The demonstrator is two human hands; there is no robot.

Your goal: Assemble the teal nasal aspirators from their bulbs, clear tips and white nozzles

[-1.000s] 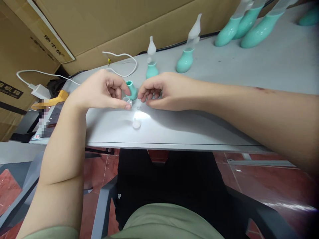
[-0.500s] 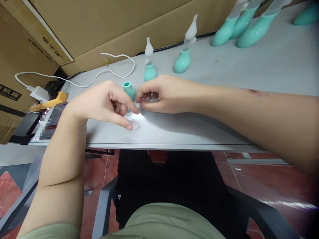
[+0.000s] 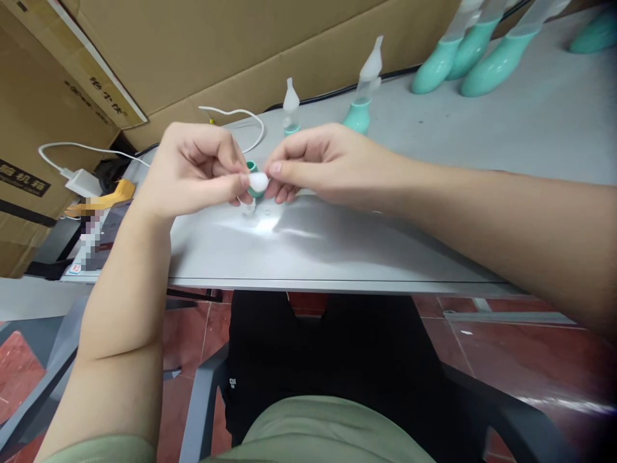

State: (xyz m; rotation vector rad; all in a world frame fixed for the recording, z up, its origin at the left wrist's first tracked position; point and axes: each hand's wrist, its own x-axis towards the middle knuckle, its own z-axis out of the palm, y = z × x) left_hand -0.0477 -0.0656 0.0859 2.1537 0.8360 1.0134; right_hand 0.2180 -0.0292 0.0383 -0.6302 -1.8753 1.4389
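Within left grip (image 3: 205, 168), white piece (image 3: 259, 182)

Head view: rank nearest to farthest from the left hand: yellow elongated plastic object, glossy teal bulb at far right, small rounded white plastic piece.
1. Small rounded white plastic piece: pinched in the left hand.
2. Yellow elongated plastic object: left of the hand.
3. Glossy teal bulb: far right, back of the table.

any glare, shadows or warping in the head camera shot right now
Head view: bright glare on the grey table just below the small white piece; a soft shadow on the table below the right hand and forearm; green bulbs at upper right look stretched and slanted, likely wide-angle distortion; lower right corner falls dark.
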